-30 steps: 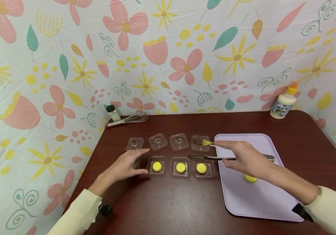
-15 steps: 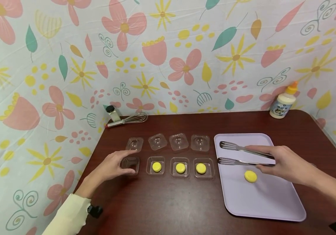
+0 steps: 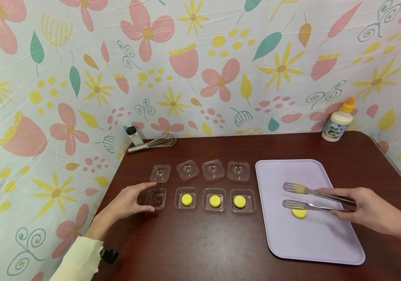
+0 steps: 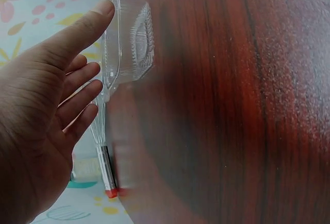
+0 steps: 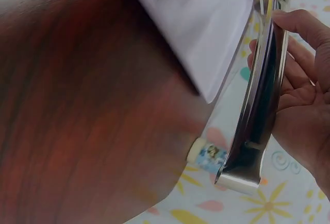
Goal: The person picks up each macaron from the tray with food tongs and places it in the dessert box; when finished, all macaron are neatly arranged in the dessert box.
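Note:
My left hand (image 3: pixel 126 201), fingers spread, stands around the left side of a clear plastic container base (image 3: pixel 157 200) with nothing in it. In the left wrist view the thumb tip overlaps that container's rim (image 4: pixel 117 33). My right hand (image 3: pixel 372 207) grips metal serving tongs (image 3: pixel 330 196) with slotted ends, their arms apart, over the lilac tray (image 3: pixel 313 246). Below the lower tong end lies a yellow macaron (image 3: pixel 299 214), partly covered by it. The right wrist view shows thumb and fingers on opposite arms of the tongs (image 5: pixel 242 167).
To the right of the left hand, three clear container bases (image 3: pixel 243 210) each hold a yellow macaron (image 3: pixel 187 200). Several clear lids (image 3: pixel 213 169) lie in a row behind. A whisk (image 3: pixel 158 142) and a small jar (image 3: pixel 135 136) are back left; a glue-like bottle (image 3: pixel 336 125) stands back right.
My right hand has carried the tongs rightward from the containers to over the macaron on the tray. My left hand has shifted left, from the second container to beside the leftmost one.

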Demonstrator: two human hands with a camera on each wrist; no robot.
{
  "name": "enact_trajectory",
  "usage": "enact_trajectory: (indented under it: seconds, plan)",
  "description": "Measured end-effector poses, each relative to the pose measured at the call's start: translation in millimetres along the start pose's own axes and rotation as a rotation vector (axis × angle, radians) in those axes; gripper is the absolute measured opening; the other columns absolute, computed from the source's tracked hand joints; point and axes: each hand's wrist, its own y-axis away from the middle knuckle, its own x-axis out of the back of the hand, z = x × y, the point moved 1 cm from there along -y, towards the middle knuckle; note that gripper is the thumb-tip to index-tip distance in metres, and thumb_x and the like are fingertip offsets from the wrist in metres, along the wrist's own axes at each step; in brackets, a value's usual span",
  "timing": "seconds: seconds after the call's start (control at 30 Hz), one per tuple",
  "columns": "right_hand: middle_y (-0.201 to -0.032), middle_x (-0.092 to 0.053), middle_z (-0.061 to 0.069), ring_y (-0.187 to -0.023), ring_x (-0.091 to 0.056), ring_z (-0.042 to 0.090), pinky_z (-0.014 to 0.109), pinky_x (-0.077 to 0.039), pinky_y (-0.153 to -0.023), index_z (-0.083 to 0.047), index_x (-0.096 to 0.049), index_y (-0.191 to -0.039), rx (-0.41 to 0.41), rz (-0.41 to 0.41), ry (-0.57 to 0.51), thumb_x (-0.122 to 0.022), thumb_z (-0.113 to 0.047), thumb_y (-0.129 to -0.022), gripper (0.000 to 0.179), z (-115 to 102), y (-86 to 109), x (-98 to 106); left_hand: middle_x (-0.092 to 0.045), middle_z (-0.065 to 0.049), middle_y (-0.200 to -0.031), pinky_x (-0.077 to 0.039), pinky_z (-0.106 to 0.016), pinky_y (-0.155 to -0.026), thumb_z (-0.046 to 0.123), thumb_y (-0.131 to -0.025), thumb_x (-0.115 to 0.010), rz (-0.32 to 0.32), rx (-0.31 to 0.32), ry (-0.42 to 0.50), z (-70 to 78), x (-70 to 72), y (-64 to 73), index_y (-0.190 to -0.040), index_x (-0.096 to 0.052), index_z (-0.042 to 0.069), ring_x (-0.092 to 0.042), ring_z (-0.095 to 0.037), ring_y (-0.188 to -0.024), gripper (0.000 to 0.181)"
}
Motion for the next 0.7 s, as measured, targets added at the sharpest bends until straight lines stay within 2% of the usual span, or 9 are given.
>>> enact_trajectory:
  seconds: [0.37,0.7]
  plan:
    - [-0.095,-0.07,-0.018,-0.073,-0.051,-0.003,0.015,-0.04,-0.056,-0.014,-0.076,-0.131,0.067,-0.025,-0.037,-0.093,0.012,-0.066,0.073,18,19.0,1,-0.064,-0.012,-0.146,-0.051,-0.059,-0.104,0.036,-0.082,-0.094,-0.02,-0.01,-0.006,-0.5,-1.2,-0.4,-0.15,-0.06,0.011,-0.063,-0.034,-0.131,0.081]
    - [-0.095,-0.069,-0.021,-0.075,-0.052,-0.004,0.014,-0.041,-0.058,-0.017,-0.077,-0.129,0.064,-0.036,-0.044,-0.093,0.012,-0.066,0.071,25,29.2,0,-0.065,-0.011,-0.145,-0.051,-0.059,-0.105,0.034,-0.083,-0.094,-0.029,0.002,-0.012,0.1,-2.6,-1.8,-0.149,-0.061,0.011,-0.063,-0.034,-0.131,0.077]
